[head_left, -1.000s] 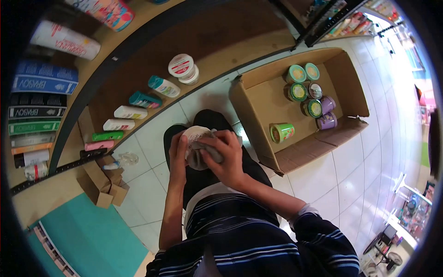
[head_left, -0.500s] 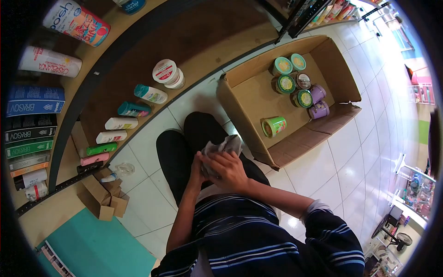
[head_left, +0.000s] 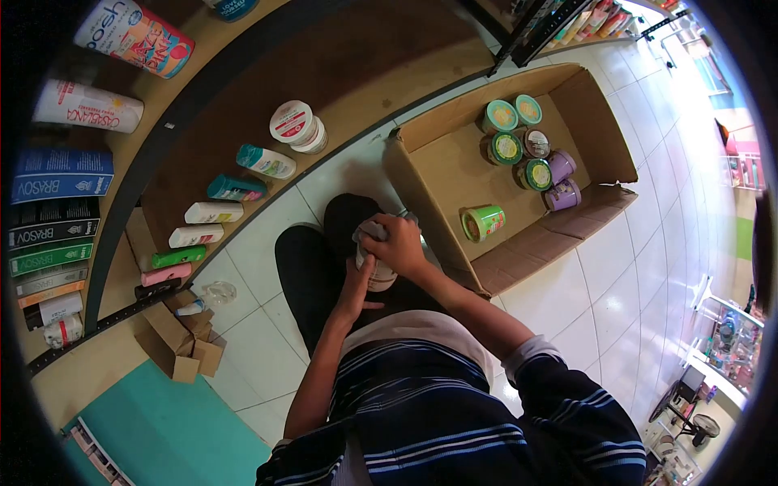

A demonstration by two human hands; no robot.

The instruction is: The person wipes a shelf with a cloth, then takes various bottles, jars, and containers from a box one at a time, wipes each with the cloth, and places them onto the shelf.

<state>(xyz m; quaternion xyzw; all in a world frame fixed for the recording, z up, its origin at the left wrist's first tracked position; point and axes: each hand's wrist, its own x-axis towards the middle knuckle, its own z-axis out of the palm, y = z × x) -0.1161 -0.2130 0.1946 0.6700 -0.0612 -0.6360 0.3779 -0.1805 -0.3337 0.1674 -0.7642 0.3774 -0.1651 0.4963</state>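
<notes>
Above my lap, my left hand [head_left: 355, 289] is wrapped round the side of a pale tub or jar [head_left: 382, 278], most of which my fingers hide. A crumpled grey cloth [head_left: 369, 230] lies over the upper end of this container. My right hand [head_left: 397, 246] grips the cloth and presses it against the container from above. Just beyond my knees, an open cardboard box [head_left: 442, 182] holds several lidded tubs. One green tub [head_left: 483, 223] lies on its side, apart from the group with teal, green and brown lids and two purple tubs [head_left: 562, 194].
A lower shelf [head_left: 348, 134] at the left carries white tubs [head_left: 297, 128] and a row of bottles [head_left: 237, 189]. Boxes and cans stand on the shelf above. A small torn carton [head_left: 182, 340] and a clear plastic bottle [head_left: 217, 296] sit on the tiled floor.
My hands have shifted slightly, and the right hand has moved up over the container's end with the cloth. The container's pale side now shows below my fingers.
</notes>
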